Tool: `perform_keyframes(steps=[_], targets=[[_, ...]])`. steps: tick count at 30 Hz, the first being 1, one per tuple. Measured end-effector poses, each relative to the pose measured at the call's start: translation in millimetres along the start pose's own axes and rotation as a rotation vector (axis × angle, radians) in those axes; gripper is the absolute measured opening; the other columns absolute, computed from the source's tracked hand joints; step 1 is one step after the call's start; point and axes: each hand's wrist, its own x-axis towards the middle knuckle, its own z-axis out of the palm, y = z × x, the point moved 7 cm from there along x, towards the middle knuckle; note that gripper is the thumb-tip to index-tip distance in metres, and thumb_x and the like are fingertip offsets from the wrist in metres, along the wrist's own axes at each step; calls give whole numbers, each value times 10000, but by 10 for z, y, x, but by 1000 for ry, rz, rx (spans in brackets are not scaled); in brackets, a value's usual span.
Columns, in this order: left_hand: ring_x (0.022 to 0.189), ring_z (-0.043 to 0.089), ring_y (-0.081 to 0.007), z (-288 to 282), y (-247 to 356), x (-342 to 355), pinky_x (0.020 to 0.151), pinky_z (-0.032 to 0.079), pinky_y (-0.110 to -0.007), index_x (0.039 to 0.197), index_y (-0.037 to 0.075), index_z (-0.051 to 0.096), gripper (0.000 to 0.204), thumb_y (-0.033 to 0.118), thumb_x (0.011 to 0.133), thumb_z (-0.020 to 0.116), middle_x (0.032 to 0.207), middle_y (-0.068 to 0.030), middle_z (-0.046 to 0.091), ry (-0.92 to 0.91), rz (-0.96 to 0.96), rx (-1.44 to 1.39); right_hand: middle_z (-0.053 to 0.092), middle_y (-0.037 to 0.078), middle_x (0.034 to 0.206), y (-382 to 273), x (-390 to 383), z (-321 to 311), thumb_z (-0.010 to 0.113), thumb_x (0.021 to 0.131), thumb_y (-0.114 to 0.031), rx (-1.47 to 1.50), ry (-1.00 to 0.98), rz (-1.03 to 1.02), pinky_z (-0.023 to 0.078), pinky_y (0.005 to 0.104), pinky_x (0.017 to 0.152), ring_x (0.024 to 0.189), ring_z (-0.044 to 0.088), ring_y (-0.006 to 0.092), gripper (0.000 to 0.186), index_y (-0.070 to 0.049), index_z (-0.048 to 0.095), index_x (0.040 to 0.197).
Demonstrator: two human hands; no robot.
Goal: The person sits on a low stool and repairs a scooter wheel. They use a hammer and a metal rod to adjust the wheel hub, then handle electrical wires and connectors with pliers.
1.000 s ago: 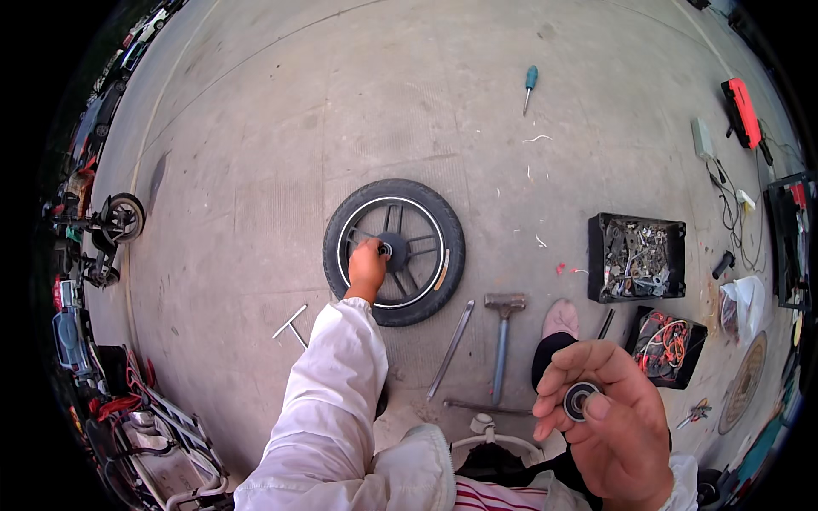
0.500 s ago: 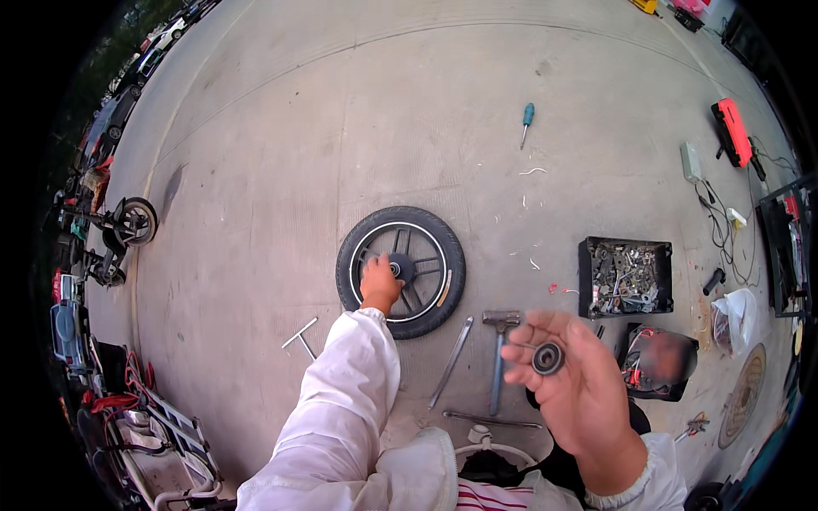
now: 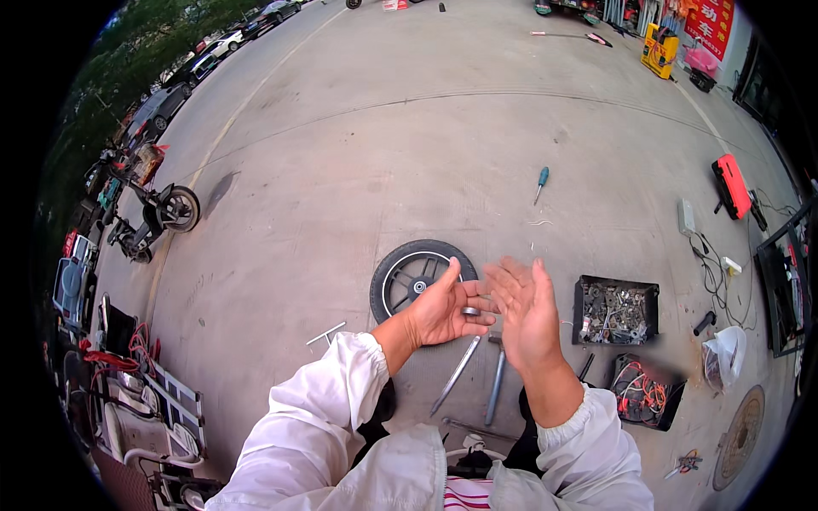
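Head view: tray of metal parts, box of wires, bearing.

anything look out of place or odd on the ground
Mildly odd: the teal screwdriver lies alone beyond the wheel, away from the hammer and metal bar, with a thin white scrap littered near its tip. I see no clear damage.

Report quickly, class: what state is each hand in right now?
Left hand: open, with a small metal bearing at its fingers; firmness of grip cannot be told.
Right hand: open, slightly blurred, nothing seen in it.
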Motion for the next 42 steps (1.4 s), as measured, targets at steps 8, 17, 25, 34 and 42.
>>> perform_keyframes(steps=[8, 17, 25, 34, 42], targets=[[553, 448, -131, 195, 497, -1535, 452, 371, -239, 871, 59, 558, 451, 436, 1014, 357, 723, -51, 497, 259, 764, -247, 587, 68, 967, 237, 266, -468, 467, 959, -424, -175, 239, 17, 454, 317, 733, 865, 537, 157, 478, 15, 538, 1134], [480, 445, -166, 529, -31, -2288, 443, 358, -287, 721, -4, 512, 499, 319, 1036, 300, 585, -112, 539, 297, 1311, 547, 550, 61, 793, 2270, 589, -2171, 608, 867, -224, -928, 385, 123, 428, 275, 471, 604, 535, 151, 262, -1, 561, 996], [452, 383, -170, -156, -99, -2098, 429, 359, -298, 739, 37, 476, 498, 353, 1046, 245, 573, -99, 496, 376, 1153, -53, 652, 256, 1080, 3637, -380, -4043, 673, 734, -326, -1482, 447, 736, 488, 440, 886, 1049, 624, 392, 502, 39, 625, 1076], [545, 365, -134, -514, 223, -2128, 491, 335, -261, 836, 118, 487, 329, 384, 1020, 424, 677, -26, 471, 594, 1040, -319, 655, 272, 991, 3686, -1, -3555, 711, 740, -326, -1708, 316, 678, 492, 454, 858, 970, 634, 429, 474, 58, 589, 992], [573, 413, -146, -613, 247, -2100, 541, 367, -280, 850, 108, 527, 364, 434, 996, 458, 716, -49, 515, 521, 977, -423, 637, 262, 962, 3879, -175, -4001, 675, 783, -248, -1405, 680, 597, 490, 439, 829, 909, 640, 380, 461, 116, 539, 1033]])
